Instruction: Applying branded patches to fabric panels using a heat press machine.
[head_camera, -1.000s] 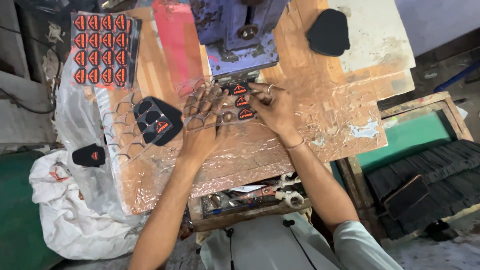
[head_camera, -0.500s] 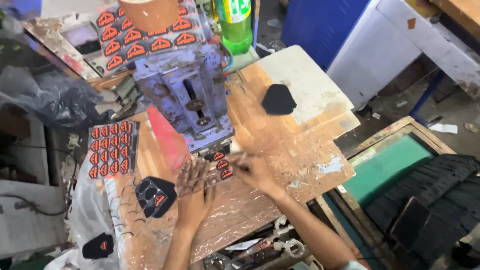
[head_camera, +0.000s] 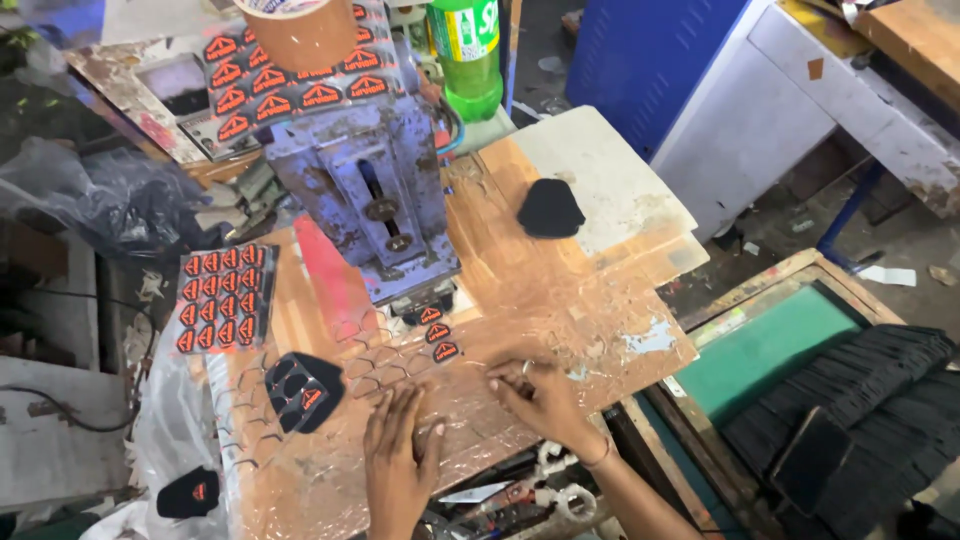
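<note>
I see both hands, left hand (head_camera: 398, 462) and right hand (head_camera: 540, 392), flat and empty on the clear sheet (head_camera: 520, 350); three patches (head_camera: 437, 333) remain ahead, under the press (head_camera: 375, 200).

The press (head_camera: 375, 195) is worn blue-grey metal. 3 badges (head_camera: 437, 332) below it are black with orange triangles, like the sheet of badges (head_camera: 222, 298) on the left. The table (head_camera: 520, 250) is scuffed orange-brown wood. The bottle (head_camera: 467, 55) is green, the screen frame (head_camera: 765, 340) at right teal.
</note>
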